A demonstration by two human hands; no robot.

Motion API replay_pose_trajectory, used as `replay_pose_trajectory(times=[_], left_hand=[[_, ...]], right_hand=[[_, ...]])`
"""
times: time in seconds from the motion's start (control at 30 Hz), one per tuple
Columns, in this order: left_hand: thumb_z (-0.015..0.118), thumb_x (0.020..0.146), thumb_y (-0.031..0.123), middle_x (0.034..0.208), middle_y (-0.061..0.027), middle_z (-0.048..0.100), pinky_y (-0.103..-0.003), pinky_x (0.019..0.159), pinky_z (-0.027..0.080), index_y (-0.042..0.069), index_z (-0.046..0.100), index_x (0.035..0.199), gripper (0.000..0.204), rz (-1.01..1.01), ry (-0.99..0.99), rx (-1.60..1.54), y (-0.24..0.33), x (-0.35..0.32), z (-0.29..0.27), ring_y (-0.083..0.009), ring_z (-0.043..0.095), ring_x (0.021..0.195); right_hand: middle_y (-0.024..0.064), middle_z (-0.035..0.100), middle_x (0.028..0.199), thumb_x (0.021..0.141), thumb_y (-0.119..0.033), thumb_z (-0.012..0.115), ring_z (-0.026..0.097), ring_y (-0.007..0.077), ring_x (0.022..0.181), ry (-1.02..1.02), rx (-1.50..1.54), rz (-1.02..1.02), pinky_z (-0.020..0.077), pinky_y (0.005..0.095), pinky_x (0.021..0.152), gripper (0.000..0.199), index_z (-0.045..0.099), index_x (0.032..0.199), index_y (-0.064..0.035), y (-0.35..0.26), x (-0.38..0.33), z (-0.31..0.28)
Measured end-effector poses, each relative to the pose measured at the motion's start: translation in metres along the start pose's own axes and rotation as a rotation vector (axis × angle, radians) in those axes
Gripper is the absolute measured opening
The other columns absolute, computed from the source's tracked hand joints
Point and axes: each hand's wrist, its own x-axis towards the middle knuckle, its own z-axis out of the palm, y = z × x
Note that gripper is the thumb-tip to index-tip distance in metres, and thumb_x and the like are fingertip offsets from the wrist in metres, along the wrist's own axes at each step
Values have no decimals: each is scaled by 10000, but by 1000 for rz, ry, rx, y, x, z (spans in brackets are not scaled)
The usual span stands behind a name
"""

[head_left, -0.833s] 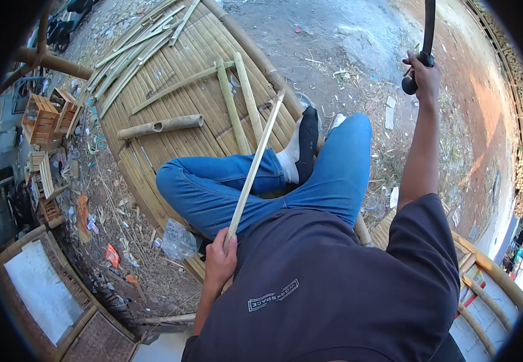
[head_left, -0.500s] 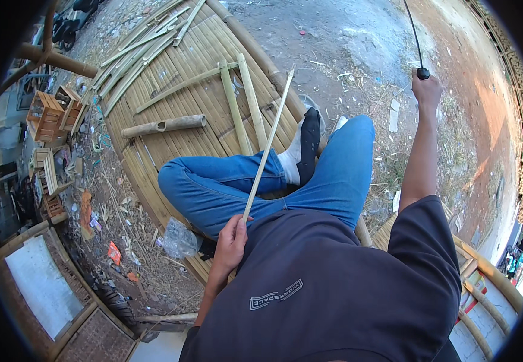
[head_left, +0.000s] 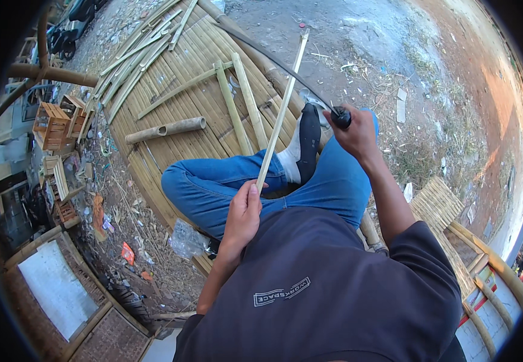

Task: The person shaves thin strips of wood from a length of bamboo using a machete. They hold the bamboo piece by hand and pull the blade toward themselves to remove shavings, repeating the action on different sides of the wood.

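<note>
Wrapped around the bamboo strip (head_left: 282,111) low down, the left hand (head_left: 243,214) should steady it well clear of the long-bladed knife (head_left: 255,44) clenched in the right hand (head_left: 358,131).

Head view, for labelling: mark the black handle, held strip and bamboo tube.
Black handle (head_left: 341,117), head view: its exposed end.
Held strip (head_left: 282,111), head view: mid-length.
Bamboo tube (head_left: 182,126), head view: wall right of its hole.
</note>
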Motion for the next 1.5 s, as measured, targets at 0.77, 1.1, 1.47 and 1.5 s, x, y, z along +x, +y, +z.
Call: replay_pose_trajectory(times=[0.77,1.1,1.47,1.5], left_hand=[[484,1065,226,707,-209,606,-383,565,460,-68,563,1232,347,296,109,349,58,13,10,-292,650,610],[463,1078,227,627,-9,418,-284,502,297,-22,599,1184,303,334,143,289,74,-5,15,-58,365,562],[480,1071,220,616,-13,416,-280,500,294,-18,595,1196,293,388,178,296,83,-18,18,-58,374,552],[483,1070,222,615,-18,420,-281,499,300,-18,594,1199,294,369,179,308,83,-26,16,-61,378,548]], right_hand=[[88,626,656,798,-187,734,636,330,610,3,-112,-429,468,447,541,169,593,755,-104,-48,-14,10],[82,587,622,849,-208,718,604,329,568,137,-174,-464,448,438,532,218,567,736,-100,-53,5,-17],[104,577,603,835,-217,733,591,345,563,208,-194,-472,443,450,534,206,592,734,-105,-52,26,-39],[112,585,603,818,-207,735,596,351,565,227,-194,-400,448,451,537,191,601,732,-102,-49,33,-44]])
